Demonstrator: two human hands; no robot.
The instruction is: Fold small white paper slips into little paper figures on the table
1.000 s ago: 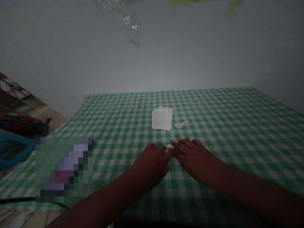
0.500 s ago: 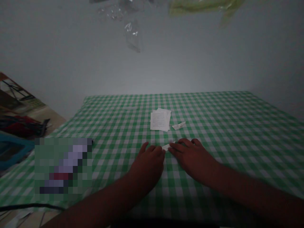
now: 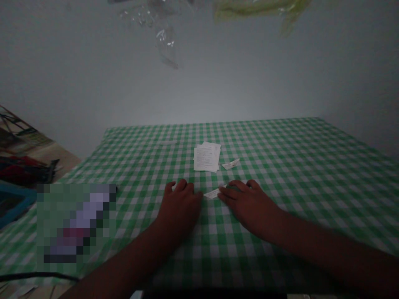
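Observation:
A small folded piece of printed paper point(image 3: 212, 193) lies on the checked cloth between my hands. The fingers of my right hand point(image 3: 252, 207) press on its right end and cover part of it. Just beyond its left tip, my left hand point(image 3: 181, 205) rests on the cloth, fingers apart and holding nothing. Farther off, a small folded paper boat point(image 3: 231, 164) sits to the right of a loose stack of printed sheets point(image 3: 205, 158).
A green and white checked tablecloth point(image 3: 140, 166) covers the table up to the wall. At the left lies a pixelated, blurred-out object point(image 3: 81, 220), with a black cable point(image 3: 37, 275) near it. Clear plastic point(image 3: 165, 41) hangs on the wall.
My left hand has moved left off the folded paper, uncovering its left end. My right hand has stayed on the right end. The whole view has shifted slightly.

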